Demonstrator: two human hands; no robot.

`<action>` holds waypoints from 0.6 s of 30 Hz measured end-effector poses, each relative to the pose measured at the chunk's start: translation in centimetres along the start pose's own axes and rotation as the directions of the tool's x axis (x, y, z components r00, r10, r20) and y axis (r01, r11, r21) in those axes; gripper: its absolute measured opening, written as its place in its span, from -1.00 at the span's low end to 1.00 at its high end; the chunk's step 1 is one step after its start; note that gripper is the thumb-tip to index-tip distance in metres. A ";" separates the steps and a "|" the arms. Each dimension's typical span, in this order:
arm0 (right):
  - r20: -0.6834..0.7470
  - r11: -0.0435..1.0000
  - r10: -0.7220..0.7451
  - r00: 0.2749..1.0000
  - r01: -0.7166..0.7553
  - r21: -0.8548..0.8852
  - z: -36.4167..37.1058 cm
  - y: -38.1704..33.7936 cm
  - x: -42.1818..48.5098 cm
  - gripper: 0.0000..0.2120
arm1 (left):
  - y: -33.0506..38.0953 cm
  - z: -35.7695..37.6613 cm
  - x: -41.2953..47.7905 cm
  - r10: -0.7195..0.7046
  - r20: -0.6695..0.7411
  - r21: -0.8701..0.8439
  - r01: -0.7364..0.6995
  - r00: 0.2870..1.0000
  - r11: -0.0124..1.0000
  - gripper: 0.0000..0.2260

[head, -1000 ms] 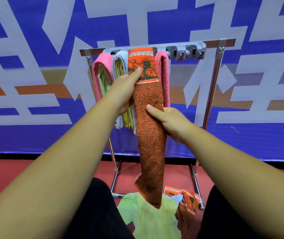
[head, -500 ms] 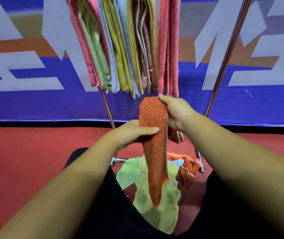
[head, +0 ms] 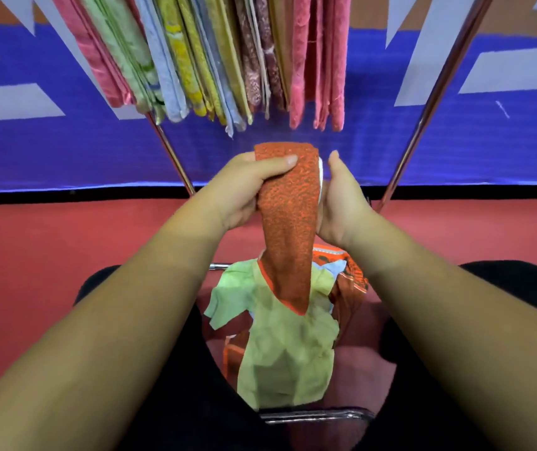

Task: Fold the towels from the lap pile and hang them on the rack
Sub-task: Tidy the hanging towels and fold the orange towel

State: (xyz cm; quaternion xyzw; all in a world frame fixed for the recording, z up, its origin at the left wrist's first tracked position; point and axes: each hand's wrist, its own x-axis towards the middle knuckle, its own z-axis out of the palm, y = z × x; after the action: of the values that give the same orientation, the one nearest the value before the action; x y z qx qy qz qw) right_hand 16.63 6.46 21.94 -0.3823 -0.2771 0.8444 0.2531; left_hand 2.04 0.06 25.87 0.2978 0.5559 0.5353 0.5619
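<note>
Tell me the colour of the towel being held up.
The held towel is speckled orange; head view.

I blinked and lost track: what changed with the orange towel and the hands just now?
The orange towel came down from high on the rack to below the hanging towels. The left hand now grips its top end, where the right hand held half a second ago; the right hand has shifted to its right edge. The hanging towels and the green towel on the lap stayed put.
</note>
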 end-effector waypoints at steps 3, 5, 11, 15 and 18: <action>-0.028 0.992 -0.002 1.000 -0.001 -0.129 0.4 0.1 2.2 -0.02 | 0.6 -1.2 1.8 -0.041 -0.032 -0.173 0.035 0.999 0.984 -0.71; -0.015 0.974 -0.041 0.999 0.036 -0.225 0.4 0.4 3.3 -0.13 | 0.9 -2.1 2.7 -0.084 -0.034 -0.269 0.072 0.996 0.960 -0.62; 0.024 0.732 -0.155 0.988 0.131 -0.668 0.8 0.3 3.5 -0.67 | 1.1 -3.8 4.7 -0.144 -0.016 -0.442 0.122 0.990 0.889 -0.62; -0.049 0.543 -0.198 0.979 0.068 -0.837 0.0 0.7 3.5 -0.67 | 0.6 -4.3 5.4 -0.127 -0.091 -0.530 0.059 0.988 0.846 -0.63; -0.192 0.443 -0.225 0.955 -0.076 -0.894 -1.8 2.0 4.8 -0.45 | 0.3 -4.2 5.4 -0.123 -0.135 -0.621 0.013 0.983 0.784 -0.63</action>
State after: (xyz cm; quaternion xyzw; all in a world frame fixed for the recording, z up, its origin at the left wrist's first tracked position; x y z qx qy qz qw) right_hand 14.80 8.57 17.16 -0.5615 -0.6570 0.4952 0.0880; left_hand -3.00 4.09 23.68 0.0312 0.4063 0.6900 0.5982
